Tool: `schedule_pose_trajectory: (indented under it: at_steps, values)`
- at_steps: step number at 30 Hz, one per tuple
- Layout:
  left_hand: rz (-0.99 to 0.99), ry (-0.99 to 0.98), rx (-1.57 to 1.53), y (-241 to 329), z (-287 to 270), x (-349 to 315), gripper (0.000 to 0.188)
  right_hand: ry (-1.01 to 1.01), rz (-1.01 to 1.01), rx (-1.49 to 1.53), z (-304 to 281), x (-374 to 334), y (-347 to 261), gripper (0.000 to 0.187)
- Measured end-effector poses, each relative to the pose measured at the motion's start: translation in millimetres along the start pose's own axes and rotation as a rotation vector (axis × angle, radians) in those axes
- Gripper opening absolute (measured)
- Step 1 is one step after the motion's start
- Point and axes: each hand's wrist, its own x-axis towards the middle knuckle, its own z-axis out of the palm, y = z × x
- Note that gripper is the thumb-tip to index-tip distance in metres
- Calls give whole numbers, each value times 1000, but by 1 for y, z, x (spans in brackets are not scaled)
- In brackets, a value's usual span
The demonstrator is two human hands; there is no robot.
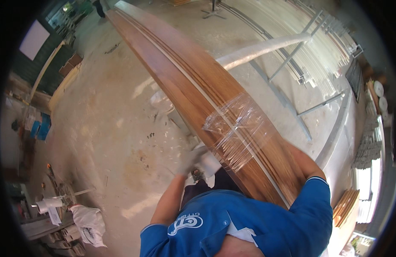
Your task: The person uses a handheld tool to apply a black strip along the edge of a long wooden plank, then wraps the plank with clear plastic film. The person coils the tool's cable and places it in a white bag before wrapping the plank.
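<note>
A long bundle of brown wood-grain boards [181, 85] runs from far left to my chest, with a pale strip along its middle. Clear stretch film [241, 128], wrinkled and shiny, wraps around its near part. Beside the bundle's left edge is my left hand [193, 160], blurred and apparently gloved in grey. It is closed on a whitish roll of stretch film [209, 165], close under the wrapped part. My right forearm [305, 165] reaches along the bundle's right side; the boards hide that hand and its fingers.
A film-wrapped long piece [264, 49] lies across a metal rack [288, 64] on the right. Behind it are stacked pale profiles [318, 47]. At the lower left stand a white sack [89, 225] and a machine-like object [56, 201]. Boxes [71, 64] sit at upper left.
</note>
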Motion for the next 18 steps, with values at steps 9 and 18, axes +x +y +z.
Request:
schedule_pose_trajectory:
  at_steps: [9,18]
  values:
    - [741,77,-423,209,-46,-135,73,-28,-604,-51,-106,-73,-210,90]
    - [545,547,-292,146,-26,32,56,835,-418,-834,-94,17,26,35]
